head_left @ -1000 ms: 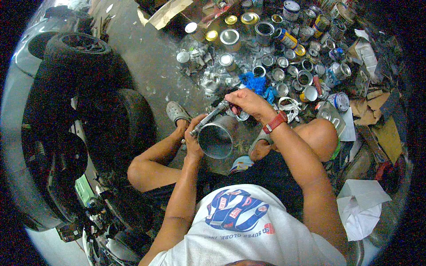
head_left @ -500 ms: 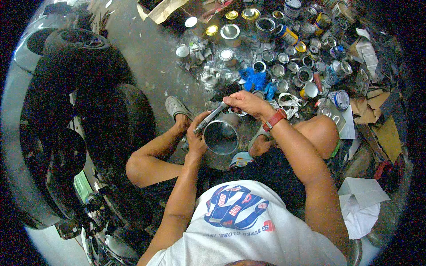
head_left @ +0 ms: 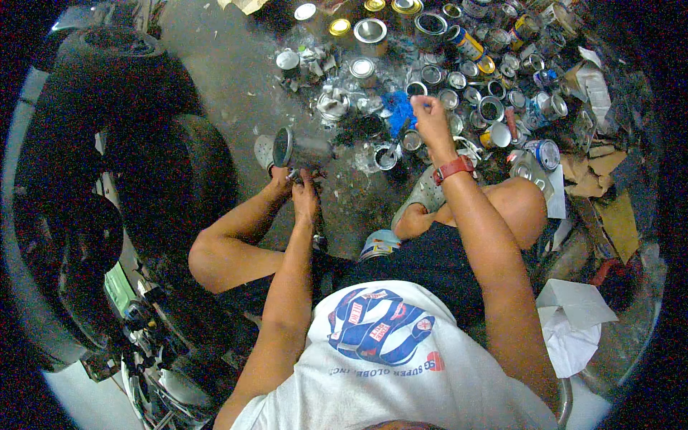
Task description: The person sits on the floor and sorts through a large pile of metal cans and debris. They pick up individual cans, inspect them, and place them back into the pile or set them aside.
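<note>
My left hand (head_left: 304, 197) is closed below a grey metal cup (head_left: 312, 153), which lies tilted with its dark round end to the left. A small metal fitting sits between hand and cup, and a dark piece shows under the fist; together they look like a spray gun, though blur hides details. My right hand (head_left: 433, 125) is raised over the cans, its fingertips pinched together; whatever they hold cannot be made out. Beside those fingers lies a crumpled blue cloth or plastic (head_left: 396, 111). An open can (head_left: 385, 157) stands on the floor between both hands.
Several used cans, some open and some lidded, crowd the floor ahead and right, including a large lidded can (head_left: 370, 31). A light blue can (head_left: 380, 244) stands by my lap. Vehicle tires (head_left: 190, 172) line the left. Torn cardboard (head_left: 616, 226) lies right.
My left hand has moved left, and the cup has tipped from mouth-up to sideways. My right hand has left the metal piece at the cup and moved forward and right, toward the blue material.
</note>
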Tool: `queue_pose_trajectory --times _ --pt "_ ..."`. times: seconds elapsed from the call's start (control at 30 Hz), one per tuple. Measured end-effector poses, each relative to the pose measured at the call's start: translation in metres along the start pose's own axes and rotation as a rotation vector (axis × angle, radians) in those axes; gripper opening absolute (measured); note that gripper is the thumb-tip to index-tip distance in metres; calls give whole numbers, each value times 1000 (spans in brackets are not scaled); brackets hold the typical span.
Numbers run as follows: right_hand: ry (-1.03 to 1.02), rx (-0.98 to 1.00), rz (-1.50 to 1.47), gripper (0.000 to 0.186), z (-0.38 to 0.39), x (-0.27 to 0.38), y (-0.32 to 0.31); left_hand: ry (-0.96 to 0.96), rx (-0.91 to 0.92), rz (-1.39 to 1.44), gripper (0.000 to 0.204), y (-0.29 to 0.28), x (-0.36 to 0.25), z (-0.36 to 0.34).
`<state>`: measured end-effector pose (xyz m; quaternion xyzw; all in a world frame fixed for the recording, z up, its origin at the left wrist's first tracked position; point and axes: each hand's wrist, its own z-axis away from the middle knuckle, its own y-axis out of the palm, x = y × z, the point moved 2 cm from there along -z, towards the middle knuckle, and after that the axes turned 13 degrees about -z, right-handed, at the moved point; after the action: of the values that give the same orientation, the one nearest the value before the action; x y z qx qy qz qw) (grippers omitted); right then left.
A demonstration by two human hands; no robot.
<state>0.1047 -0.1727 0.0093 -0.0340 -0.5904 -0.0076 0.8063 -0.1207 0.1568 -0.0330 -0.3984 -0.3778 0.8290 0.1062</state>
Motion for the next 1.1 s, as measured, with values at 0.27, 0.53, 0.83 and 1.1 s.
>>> queue_pose_trajectory --times 0.27,0.53,0.83,1.1 --pt "198 52 278 80 6 -80 4 -162 -31 -58 89 19 -5 6" --pt "-189 429 813 43 66 -33 45 -153 -177 9 84 24 8 13" --pt "-318 526 704 33 86 -34 34 -145 -17 6 69 47 12 7" --pt "-458 523 691 34 86 -42 32 22 -81 -65 53 57 19 7"
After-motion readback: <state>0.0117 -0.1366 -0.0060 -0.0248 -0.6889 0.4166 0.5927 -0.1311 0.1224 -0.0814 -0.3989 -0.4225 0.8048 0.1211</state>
